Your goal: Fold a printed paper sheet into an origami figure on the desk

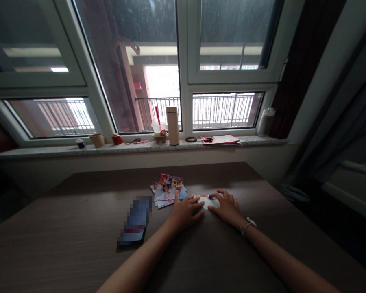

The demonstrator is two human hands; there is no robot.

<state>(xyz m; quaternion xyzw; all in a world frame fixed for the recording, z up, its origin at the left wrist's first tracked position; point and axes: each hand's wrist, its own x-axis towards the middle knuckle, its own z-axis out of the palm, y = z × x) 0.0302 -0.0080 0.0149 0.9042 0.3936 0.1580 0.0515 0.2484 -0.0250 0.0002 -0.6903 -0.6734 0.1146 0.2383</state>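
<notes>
Both my hands rest on a dark wooden table [64,232]. My left hand [186,211] lies flat with its fingers stretched out, the index finger touching a pile of colourful printed paper pieces [167,189]. My right hand [227,207] also lies flat with spread fingers, pressing on a small light-coloured piece of paper [206,201] that sits between the two hands. A thin bracelet circles my right wrist.
A blurred-out flat object [136,221] lies on the table left of my left arm. The window sill [49,149] behind holds a tall beige flask [173,125], small cups [97,140], a drink cup with a red straw [159,128], scissors [198,139] and red papers [221,139].
</notes>
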